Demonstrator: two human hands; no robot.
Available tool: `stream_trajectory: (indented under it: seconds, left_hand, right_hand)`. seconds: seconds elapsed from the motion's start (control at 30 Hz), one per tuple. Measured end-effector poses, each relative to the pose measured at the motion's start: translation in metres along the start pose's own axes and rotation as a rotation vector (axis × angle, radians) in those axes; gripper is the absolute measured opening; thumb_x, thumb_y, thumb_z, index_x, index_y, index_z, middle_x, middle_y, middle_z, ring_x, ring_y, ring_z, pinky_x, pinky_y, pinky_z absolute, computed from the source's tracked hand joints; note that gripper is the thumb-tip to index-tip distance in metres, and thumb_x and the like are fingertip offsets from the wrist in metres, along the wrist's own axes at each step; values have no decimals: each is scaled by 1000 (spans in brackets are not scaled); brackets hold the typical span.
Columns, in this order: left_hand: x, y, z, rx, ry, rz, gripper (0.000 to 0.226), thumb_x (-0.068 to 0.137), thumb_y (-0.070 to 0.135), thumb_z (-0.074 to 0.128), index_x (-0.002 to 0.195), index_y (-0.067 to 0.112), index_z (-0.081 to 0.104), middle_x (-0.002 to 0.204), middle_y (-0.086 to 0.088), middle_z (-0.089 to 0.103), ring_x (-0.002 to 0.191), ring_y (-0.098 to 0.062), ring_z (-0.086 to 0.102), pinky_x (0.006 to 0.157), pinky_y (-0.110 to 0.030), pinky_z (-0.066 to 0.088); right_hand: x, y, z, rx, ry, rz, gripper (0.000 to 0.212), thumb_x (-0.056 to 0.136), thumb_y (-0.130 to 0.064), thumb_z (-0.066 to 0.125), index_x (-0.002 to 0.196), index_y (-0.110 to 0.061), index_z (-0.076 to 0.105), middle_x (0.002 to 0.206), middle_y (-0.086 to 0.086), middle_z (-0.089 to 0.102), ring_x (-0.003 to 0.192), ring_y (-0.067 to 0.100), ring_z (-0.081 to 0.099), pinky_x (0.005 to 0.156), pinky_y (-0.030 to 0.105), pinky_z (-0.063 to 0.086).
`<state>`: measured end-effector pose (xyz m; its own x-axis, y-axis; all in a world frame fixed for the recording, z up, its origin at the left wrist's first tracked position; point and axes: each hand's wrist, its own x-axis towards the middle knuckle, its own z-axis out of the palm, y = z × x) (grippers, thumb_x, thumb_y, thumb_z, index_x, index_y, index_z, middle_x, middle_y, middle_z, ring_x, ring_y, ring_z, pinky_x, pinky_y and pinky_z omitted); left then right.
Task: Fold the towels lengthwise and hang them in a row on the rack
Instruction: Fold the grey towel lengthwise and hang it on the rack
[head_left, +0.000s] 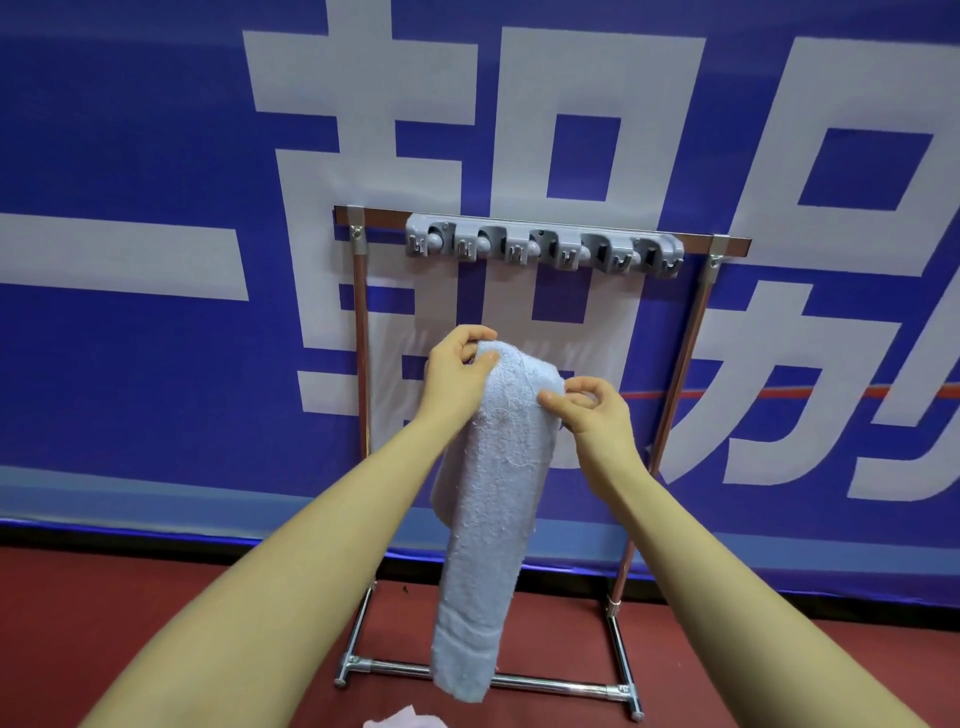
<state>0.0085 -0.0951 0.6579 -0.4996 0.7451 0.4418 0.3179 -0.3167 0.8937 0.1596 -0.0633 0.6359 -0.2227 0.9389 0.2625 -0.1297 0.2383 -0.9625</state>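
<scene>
In front of the rack, both hands pinch the towel's top: left hand, right hand, rest hanging down.

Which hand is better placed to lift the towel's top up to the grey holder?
Probably the left hand: it grips the towel at its highest fold, nearer the holder. The right hand pinches lower down.

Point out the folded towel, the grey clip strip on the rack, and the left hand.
towel (485, 519): head view, on the middle of its hanging folded length.
grey clip strip (543, 247): head view, on its centre, below the rack's top bar.
left hand (457, 371): head view, on the back of the hand that grips the towel's top.
</scene>
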Motion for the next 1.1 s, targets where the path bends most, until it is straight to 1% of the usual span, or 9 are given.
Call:
stream_trajectory:
  seconds: [0.07,0.17,0.27,0.4,0.53,0.73,0.9,1.0,1.1]
  left_hand:
    - [0,-2,0,-4,18,-7,17,89,6,58,102,18,57,95,-12,68,79,-21,58,73,-39,52]
    - [-1,-3,0,-48,64,-40,19,87,7,60,97,18,49,88,-16,68,75,-23,57,68,-38,48]
    - [-2,-5,0,-133,73,-135,27,86,16,65,100,14,41,85,-2,62,79,-19,57,75,-34,48]
    - [-16,-15,0,-171,-175,-267,44,86,32,65,116,20,36,100,-3,64,85,-14,59,81,-30,47]
    - [-31,-26,4,-224,-316,-280,50,83,22,70,117,29,34,100,-9,71,89,-20,64,88,-33,46]
    - [-34,-11,25,-167,-210,-169,34,88,5,61,107,26,43,97,-13,69,91,-28,66,84,-38,53]
    - [-21,8,40,-174,-77,-148,22,88,6,61,103,13,47,83,-8,62,72,-16,62,60,-20,51]
    - [-9,8,42,-105,-5,-125,14,86,11,64,93,19,54,96,-12,63,85,-22,63,73,-27,53]
    - [-8,7,36,-109,-138,-124,21,84,15,67,101,23,58,111,-8,64,103,-21,62,90,-35,52]
  right_hand:
    - [-1,1,2,-5,53,-38,33,79,-7,74,102,-6,50,77,5,61,70,9,56,57,5,43]
    - [-2,0,6,-45,96,-69,24,78,-9,76,93,-6,57,73,1,61,64,7,55,57,8,45]
    - [0,-6,8,-24,131,-79,13,78,-10,76,82,-6,64,70,-2,61,56,-2,53,56,9,45]
    - [2,-17,6,-14,170,-104,12,77,-9,77,73,-11,66,66,-4,62,58,-1,54,57,7,45]
    - [4,-18,-1,-14,225,-106,12,77,-13,77,72,-16,67,69,-6,64,66,3,58,59,8,45]
    - [2,-14,-23,13,228,-96,9,81,-11,73,86,-15,67,88,0,68,86,12,63,73,19,48]
    - [0,-16,-34,2,63,-121,42,79,4,66,112,-22,63,112,-8,63,105,8,59,80,24,50]
    - [2,-13,-32,36,35,-95,51,79,7,64,119,-23,61,114,-4,62,111,17,59,91,37,53]
    - [5,-12,-27,57,86,-104,47,80,5,64,114,-27,62,113,-1,64,111,20,60,97,42,50]
